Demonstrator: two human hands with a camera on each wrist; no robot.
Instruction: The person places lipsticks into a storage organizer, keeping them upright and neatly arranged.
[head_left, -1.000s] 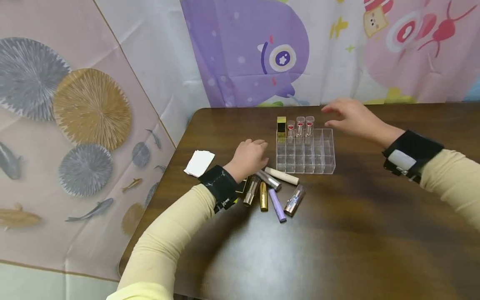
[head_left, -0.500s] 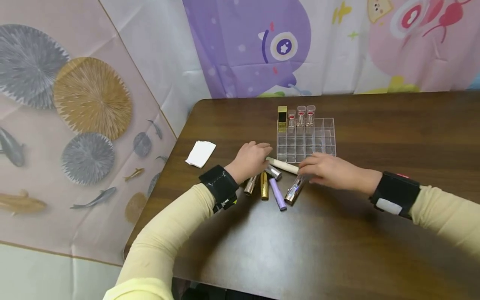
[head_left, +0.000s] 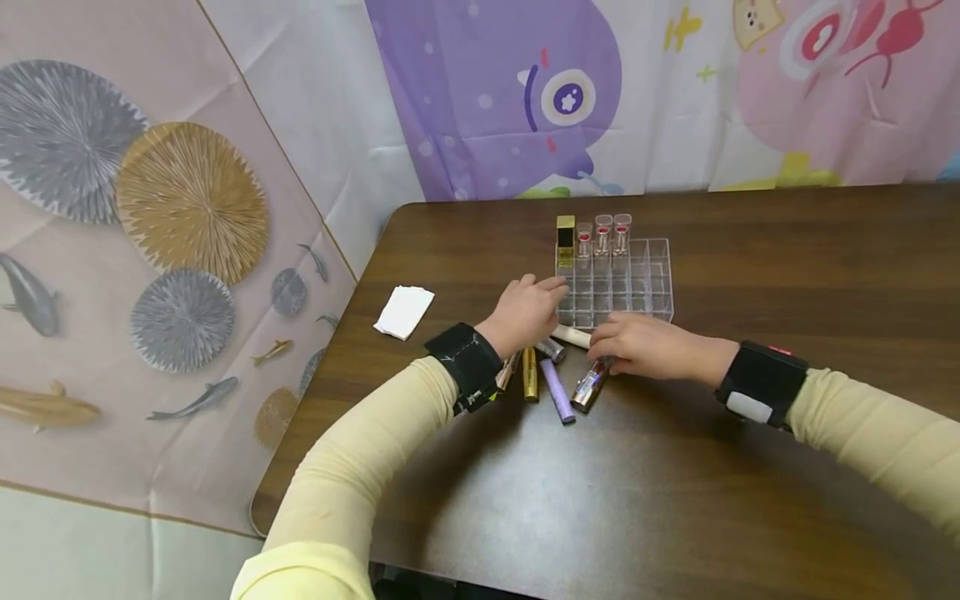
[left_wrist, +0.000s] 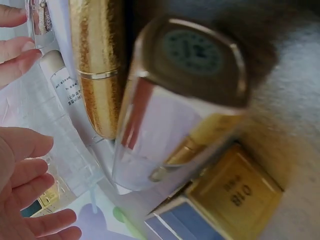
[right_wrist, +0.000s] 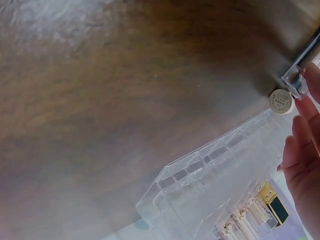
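In front of you stretches a dark wood-grain desk with rounded left corners, a pale glare spread across its near half. Beyond it you face a creased white cloth printed with a purple cartoon figure and a pink figure. On your left, a pinkish panel shows silver discs, gold discs and fish.

The light purple slim cylindrical tube is quite plain, while the golden rounded tube has a mottled surface. The clear-capped lipstick tube shows a bronze base. I see pale yellow cloth sleeves, black wristbands, a dark brown wood-grained table, and a purple cartoon creature with paler dots.
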